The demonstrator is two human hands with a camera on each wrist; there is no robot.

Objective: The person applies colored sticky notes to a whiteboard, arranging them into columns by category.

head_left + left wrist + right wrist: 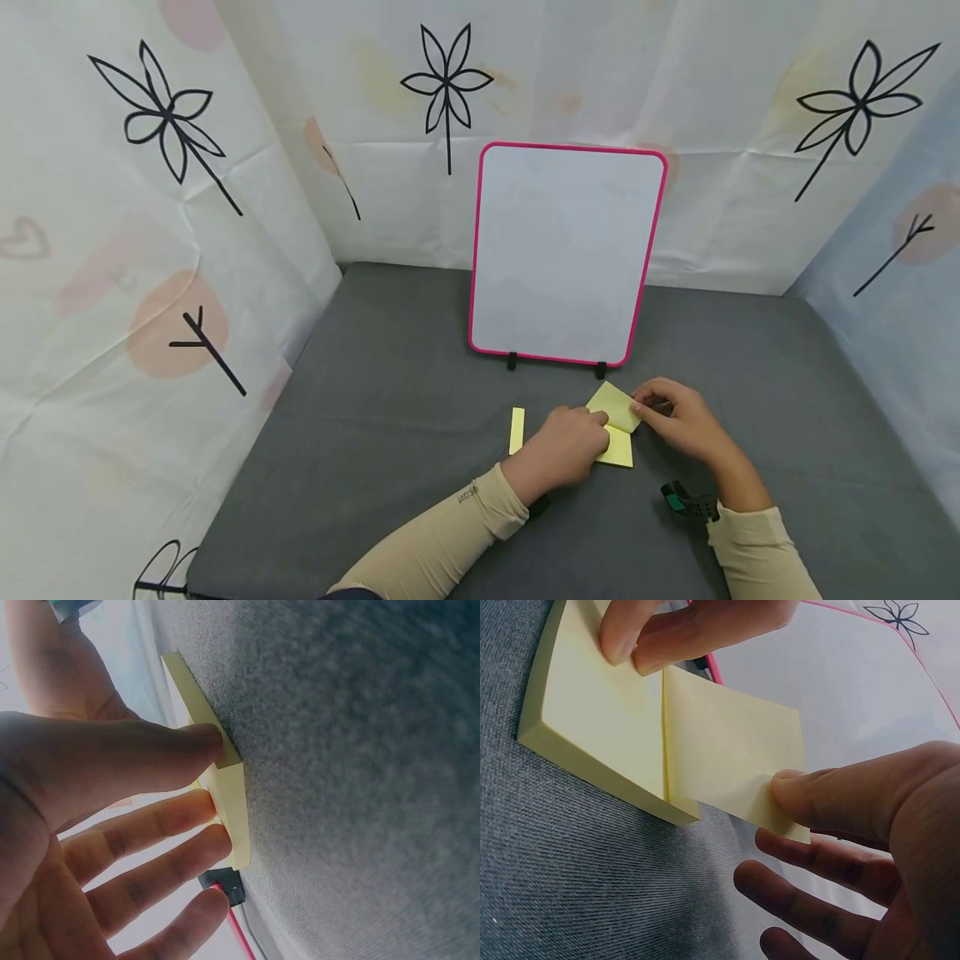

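Note:
A thick pad of yellow sticky notes (pixel 618 452) lies on the grey table below the whiteboard. My left hand (pixel 566 446) holds it. In the left wrist view the thumb (pixel 202 742) rests along the pad's side, and in the right wrist view fingertips press its top face. The top sticky note (pixel 731 742) is lifted, its far edge still joined to the pad at a crease. My right hand (pixel 678 417) pinches the free corner of that sheet between thumb (pixel 789 791) and forefinger, with the other fingers spread beneath.
A narrow yellow strip (pixel 517 430) lies left of the pad, close to my left wrist. Behind stands a whiteboard (pixel 566 250) with a pink frame, on small black feet (pixel 512 361). Patterned cloth (pixel 405 192) hangs around the grey table (pixel 390 358).

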